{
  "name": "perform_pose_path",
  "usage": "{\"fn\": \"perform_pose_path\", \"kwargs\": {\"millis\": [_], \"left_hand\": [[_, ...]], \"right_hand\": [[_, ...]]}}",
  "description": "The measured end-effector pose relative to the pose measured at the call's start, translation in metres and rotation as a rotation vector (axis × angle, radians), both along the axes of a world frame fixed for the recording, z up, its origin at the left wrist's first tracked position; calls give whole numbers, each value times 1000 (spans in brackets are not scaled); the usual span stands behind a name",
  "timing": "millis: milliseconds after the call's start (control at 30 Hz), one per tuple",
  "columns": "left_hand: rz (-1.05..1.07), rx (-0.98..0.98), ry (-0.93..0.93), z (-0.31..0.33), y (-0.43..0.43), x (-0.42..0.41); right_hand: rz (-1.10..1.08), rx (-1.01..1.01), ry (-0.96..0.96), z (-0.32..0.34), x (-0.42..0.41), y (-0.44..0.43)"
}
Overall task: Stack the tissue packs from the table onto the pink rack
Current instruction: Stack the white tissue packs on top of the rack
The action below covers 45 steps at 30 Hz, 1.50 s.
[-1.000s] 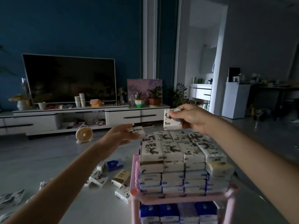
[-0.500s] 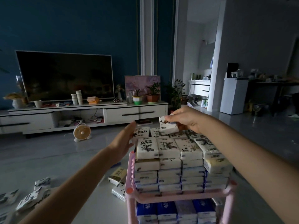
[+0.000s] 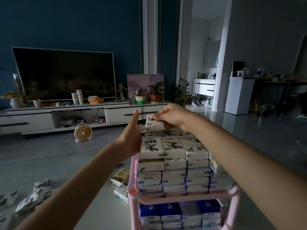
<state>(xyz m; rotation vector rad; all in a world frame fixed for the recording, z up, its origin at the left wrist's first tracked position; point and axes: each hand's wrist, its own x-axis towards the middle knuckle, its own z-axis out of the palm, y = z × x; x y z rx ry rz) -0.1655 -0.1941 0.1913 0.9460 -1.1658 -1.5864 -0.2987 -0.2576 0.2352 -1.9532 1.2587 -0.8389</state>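
Pinching a pack [image 3: 154,123] between thumb and curled fingers, your right hand [image 3: 173,117] holds it tilted just above the far left corner of the stack [image 3: 174,147] on the rack [image 3: 182,199]. The pack's lower edge sits right at the packs beneath it, but whether it touches them cannot be told. Your left hand [image 3: 131,138] is flat, fingers straight and together and thumb raised. Its palm lies against the left side of the stack's upper layers, just above the rack's left rail. The stack is several layers deep. It fills the top shelf and rises well over the rim, with white, dark-printed packs in neat rows on top. At its right side one pack leans outward, partly hidden by your right forearm. The lower shelf holds blue packs [image 3: 169,211] standing side by side. On the table [image 3: 83,188], a few loose packs [image 3: 121,181] lie just left of the rack, and more are scattered near the lower left edge. Beyond, a fan [image 3: 83,132] stands on the floor in front of a dark TV [image 3: 64,75].
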Motion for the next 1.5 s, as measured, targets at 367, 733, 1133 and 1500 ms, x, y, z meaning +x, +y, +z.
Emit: {"fn": "perform_pose_path", "kwargs": {"millis": [367, 733, 1133, 1500], "left_hand": [[116, 19, -22, -1, 0, -1], [296, 58, -38, -11, 3, -9], [408, 9, -162, -20, -11, -10], [444, 121, -7, -30, 0, 9]], "right_hand": [[24, -353, 372, -11, 3, 6], [-69, -22, -48, -22, -120, 8], [19, 180, -148, -57, -117, -1], [-3, 114, -202, -50, -118, 11]]}}
